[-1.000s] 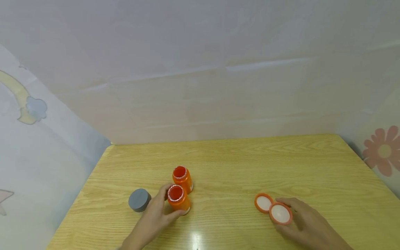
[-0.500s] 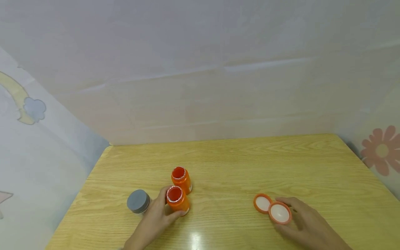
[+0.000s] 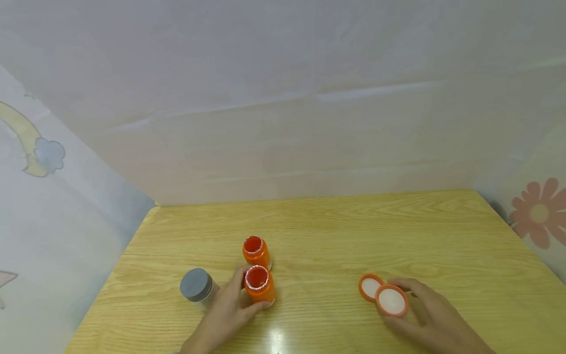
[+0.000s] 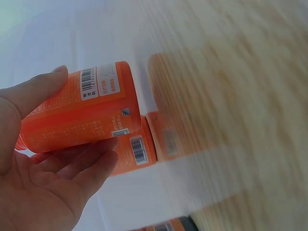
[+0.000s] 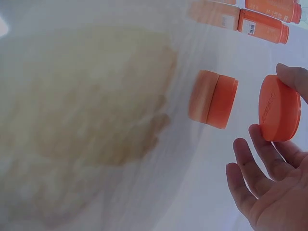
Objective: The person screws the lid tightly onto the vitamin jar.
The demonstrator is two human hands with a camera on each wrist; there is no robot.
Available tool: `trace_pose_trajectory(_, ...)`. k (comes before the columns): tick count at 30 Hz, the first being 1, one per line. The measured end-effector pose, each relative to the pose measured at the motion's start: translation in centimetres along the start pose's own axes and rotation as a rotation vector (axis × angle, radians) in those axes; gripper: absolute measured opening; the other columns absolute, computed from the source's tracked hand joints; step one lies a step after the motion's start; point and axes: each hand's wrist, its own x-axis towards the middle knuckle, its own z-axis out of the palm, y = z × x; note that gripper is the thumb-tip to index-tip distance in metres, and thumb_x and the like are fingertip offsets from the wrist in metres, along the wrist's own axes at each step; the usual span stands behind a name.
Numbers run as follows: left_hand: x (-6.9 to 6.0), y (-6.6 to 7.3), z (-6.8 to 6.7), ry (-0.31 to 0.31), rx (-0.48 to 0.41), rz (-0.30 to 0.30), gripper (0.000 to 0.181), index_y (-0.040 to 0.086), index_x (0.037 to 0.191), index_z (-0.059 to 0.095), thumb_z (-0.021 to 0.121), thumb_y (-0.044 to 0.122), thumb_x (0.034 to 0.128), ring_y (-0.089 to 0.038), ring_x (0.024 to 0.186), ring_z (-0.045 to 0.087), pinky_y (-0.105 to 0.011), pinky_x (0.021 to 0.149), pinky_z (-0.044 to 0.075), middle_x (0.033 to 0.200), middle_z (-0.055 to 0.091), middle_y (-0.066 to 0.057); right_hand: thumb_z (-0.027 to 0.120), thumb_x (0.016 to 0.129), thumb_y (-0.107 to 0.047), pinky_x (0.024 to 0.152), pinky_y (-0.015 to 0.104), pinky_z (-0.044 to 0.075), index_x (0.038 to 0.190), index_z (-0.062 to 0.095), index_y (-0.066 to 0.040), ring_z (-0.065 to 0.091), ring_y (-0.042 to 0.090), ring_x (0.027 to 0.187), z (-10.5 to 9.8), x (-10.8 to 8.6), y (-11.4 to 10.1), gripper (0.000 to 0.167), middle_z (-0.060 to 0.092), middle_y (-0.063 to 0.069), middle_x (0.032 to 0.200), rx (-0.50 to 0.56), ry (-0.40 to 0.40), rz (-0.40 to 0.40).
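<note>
In the head view my left hand (image 3: pixel 227 305) grips an open orange bottle (image 3: pixel 261 287), mouth up. The left wrist view shows that bottle (image 4: pixel 82 108) slightly off the table, thumb on one side and fingers on the other. Just behind it stands a second open orange bottle (image 3: pixel 256 250). My right hand (image 3: pixel 426 314) pinches an orange lid (image 3: pixel 391 300) by its edge, its white inside facing up. This lid (image 5: pixel 279 108) is raised off the table in the right wrist view. Beside it another orange lid (image 3: pixel 370 287) lies on the table, white side up.
A clear jar with a grey lid (image 3: pixel 196 285) stands left of my left hand. The light wooden table (image 3: pixel 331 236) ends at a pale sheet hung behind it (image 3: pixel 309 123). Printed sheets flank both sides.
My left hand and its bottle have shifted slightly right, uncovering more of the grey-lidded jar. The lid in my right hand has moved slightly left.
</note>
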Motion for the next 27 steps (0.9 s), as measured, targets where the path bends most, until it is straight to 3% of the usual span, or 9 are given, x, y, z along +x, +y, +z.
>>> trace_pose_trajectory(8,0.0,0.7,0.7,-0.072,-0.017,0.076,0.061,0.020,0.129,0.049,0.083,0.033,0.0799,-0.014,0.116,0.064,-0.041,0.102,0.050,0.122,0.068,0.009,0.085,0.078,-0.032,0.085,0.014,0.044,0.121,0.060,-0.040,0.053,-0.009,0.105,-0.1,0.1,-1.0,0.051,0.062,-0.023,0.115,0.005,0.034,-0.066)
trace_pose_trajectory(16,-0.1,1.6,1.2,-0.164,-0.066,0.098,0.063,0.018,0.135,0.045,0.079,0.031,0.0836,-0.018,0.123,0.061,-0.045,0.104,0.049,0.130,0.065,0.006,0.089,0.073,-0.026,0.089,0.001,0.033,0.122,0.062,-0.035,0.054,-0.010,0.105,0.5,0.2,-1.1,0.057,0.063,-0.020,0.116,0.018,0.087,-0.154)
trace_pose_trajectory(20,-0.3,2.0,1.4,-0.174,-0.058,0.121,0.064,0.018,0.136,0.045,0.080,0.031,0.0837,-0.016,0.120,0.062,-0.041,0.103,0.050,0.127,0.065,0.008,0.089,0.071,-0.025,0.090,0.000,0.032,0.122,0.062,-0.034,0.053,-0.010,0.107,0.6,0.2,-1.1,0.059,0.063,-0.019,0.118,0.024,0.095,-0.176)
trace_pose_trajectory(27,-0.5,2.3,1.8,-0.200,-0.058,0.132,0.063,0.020,0.135,0.047,0.080,0.032,0.0832,-0.014,0.116,0.062,-0.038,0.103,0.049,0.125,0.064,0.012,0.091,0.067,-0.020,0.092,0.000,0.032,0.125,0.063,-0.025,0.053,-0.009,0.108,0.6,0.5,-1.0,0.064,0.063,-0.016,0.119,0.015,0.110,-0.295)
